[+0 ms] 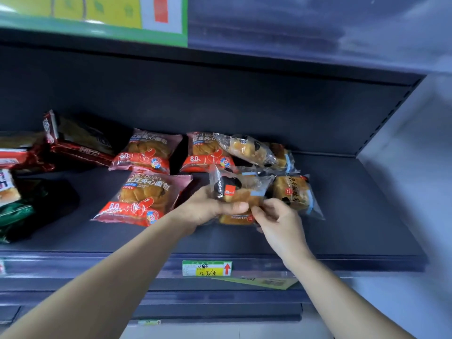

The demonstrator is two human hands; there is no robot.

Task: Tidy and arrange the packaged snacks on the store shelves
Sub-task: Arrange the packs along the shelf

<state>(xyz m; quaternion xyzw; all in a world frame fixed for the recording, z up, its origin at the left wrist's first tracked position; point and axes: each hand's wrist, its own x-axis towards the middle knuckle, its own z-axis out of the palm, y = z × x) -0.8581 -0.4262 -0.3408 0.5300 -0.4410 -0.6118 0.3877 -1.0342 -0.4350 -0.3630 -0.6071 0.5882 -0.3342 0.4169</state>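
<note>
On the dark shelf (354,216) lie three red bean bread packs: a front one (144,199) and two behind, at left (146,151) and right (205,152). To their right sit clear-wrapped bread packs (254,149), (296,194). My left hand (208,207) grips a clear bread pack with a small red label (237,189) from below and the left. My right hand (278,221) pinches the same pack's lower right edge with thumb and fingers. Another clear pack (234,219) lies partly hidden under my hands.
Dark red packs (80,143) and green packs (14,214) crowd the shelf's left end. A green and yellow price tag (206,268) sits on the shelf's front rail. The upper shelf (293,33) overhangs. A pale wall (415,192) bounds the right side.
</note>
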